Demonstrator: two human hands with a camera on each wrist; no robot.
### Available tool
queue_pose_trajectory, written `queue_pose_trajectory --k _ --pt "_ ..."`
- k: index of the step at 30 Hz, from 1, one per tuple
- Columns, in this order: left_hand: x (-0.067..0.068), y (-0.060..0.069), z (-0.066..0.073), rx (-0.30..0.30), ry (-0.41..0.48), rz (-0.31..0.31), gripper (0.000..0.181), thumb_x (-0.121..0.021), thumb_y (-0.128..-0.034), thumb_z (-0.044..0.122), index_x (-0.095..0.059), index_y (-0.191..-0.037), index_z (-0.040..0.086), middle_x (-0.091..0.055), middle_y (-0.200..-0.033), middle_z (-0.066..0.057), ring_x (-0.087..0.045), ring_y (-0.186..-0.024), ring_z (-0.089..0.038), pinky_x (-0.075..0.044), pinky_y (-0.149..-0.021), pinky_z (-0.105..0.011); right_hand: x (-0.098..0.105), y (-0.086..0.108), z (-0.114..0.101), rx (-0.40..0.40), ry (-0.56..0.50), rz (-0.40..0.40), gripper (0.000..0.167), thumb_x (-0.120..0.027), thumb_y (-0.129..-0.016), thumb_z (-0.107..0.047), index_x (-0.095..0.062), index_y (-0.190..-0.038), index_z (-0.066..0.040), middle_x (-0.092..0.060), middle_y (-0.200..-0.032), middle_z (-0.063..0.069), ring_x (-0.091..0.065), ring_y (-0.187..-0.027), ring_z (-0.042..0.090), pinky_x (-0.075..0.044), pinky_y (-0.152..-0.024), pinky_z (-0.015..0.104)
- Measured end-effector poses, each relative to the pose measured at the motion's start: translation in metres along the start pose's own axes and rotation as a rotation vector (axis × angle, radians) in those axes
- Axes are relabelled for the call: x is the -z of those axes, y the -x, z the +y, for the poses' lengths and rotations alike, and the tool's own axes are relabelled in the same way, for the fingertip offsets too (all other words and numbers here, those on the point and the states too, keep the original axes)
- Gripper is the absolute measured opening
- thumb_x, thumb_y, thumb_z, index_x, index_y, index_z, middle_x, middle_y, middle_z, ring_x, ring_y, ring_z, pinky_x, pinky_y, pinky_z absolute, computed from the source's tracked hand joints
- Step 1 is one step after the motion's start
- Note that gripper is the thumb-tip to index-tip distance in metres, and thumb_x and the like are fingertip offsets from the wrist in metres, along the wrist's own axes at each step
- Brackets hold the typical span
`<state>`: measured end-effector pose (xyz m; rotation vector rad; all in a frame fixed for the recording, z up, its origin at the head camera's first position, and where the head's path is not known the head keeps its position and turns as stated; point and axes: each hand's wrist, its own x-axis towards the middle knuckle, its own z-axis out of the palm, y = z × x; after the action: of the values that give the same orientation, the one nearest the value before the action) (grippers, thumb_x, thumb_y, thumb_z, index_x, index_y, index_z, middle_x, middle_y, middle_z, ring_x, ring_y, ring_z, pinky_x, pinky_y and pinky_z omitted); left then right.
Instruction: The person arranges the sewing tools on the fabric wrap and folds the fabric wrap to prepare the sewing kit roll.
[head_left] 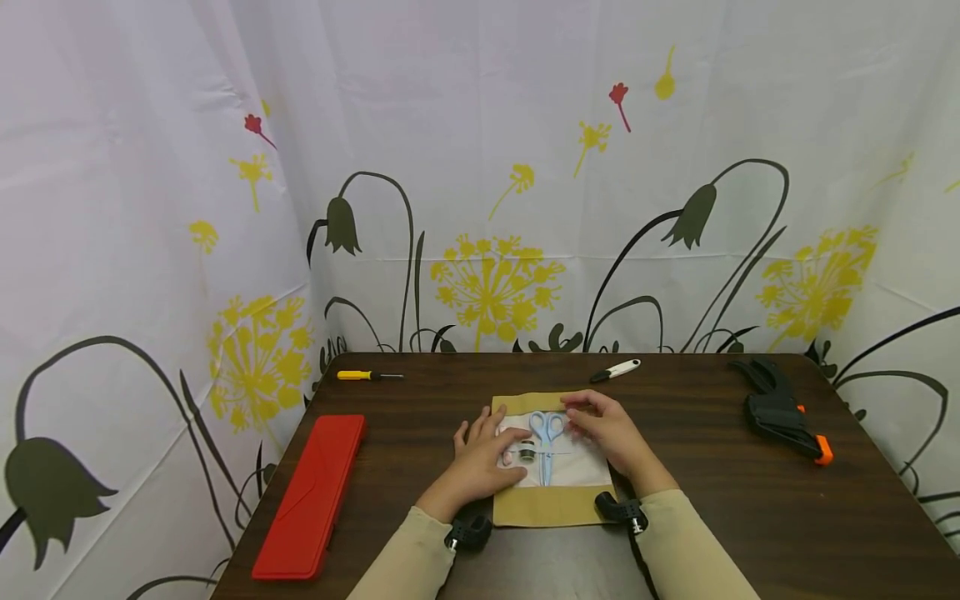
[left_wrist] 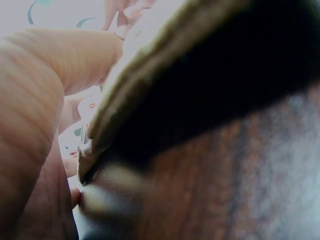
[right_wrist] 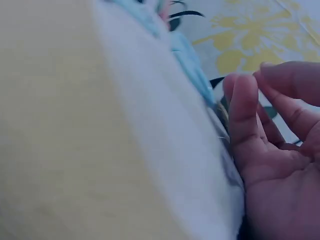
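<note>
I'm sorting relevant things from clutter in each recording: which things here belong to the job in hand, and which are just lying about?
Likely the job, by left hand and right hand:
pouch
scissors
spool

Lying about, apart from both:
red case
screwdriver
black-and-white tool
clamp

White curtain (head_left: 465, 100) hung as backdrop, runs behind far edge of table and wraps round past left and right edges. Soft vertical folds near far left corner, horizontal crease line above far edge. Print: big yellow seed heads (head_left: 498, 287), drooping grey-green bellflowers (head_left: 341, 225) on thin dark curved stems, small red blooms (head_left: 618, 92) higher up. Table (head_left: 697, 408) is dark brown, wood grain, corners at far edge rounded. Light pale, even; greyish sheen (head_left: 540, 562) on tabletop at near edge, middle. Curtain slightly mauve upper left.
</note>
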<state>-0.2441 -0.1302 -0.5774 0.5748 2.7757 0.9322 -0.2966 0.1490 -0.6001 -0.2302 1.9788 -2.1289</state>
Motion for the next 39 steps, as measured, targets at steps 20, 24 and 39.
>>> queue_pose_trajectory --k 20,24,39 --pt "0.001 0.001 -0.001 0.02 0.019 0.031 0.052 -0.079 -0.0908 0.03 -0.068 -0.141 0.028 -0.02 -0.182 -0.017 -0.009 -0.171 -0.043 0.0 -0.128 -0.075 0.084 0.015 -0.011 0.406 -0.527 0.393 0.07 -0.039 -0.119 -0.037 -0.046 -0.141 0.029 -0.07 -0.095 0.006 -0.071 -0.082 0.02 -0.061 -0.073 0.026" --pt "-0.001 -0.001 -0.001 0.019 0.014 0.033 0.052 -0.079 -0.0903 0.03 -0.068 -0.141 0.027 -0.02 -0.182 -0.017 -0.009 -0.171 -0.044 -0.001 -0.129 -0.074 0.098 0.01 -0.014 0.322 -0.451 0.43 0.061 -0.045 -0.118 -0.032 -0.052 -0.141 0.024 -0.069 -0.09 0.005 -0.072 -0.082 0.019 -0.062 -0.074 0.026" --pt "-0.001 -0.002 0.0 0.027 -0.007 0.04 0.053 -0.079 -0.0897 0.031 -0.068 -0.142 0.028 -0.024 -0.181 -0.017 -0.012 -0.171 -0.043 -0.002 -0.129 -0.074 0.114 -0.03 -0.036 -0.174 0.533 0.141 0.053 -0.058 -0.114 -0.028 -0.047 -0.165 -0.02 -0.058 -0.11 0.016 -0.057 -0.074 0.02 -0.058 -0.066 0.035"
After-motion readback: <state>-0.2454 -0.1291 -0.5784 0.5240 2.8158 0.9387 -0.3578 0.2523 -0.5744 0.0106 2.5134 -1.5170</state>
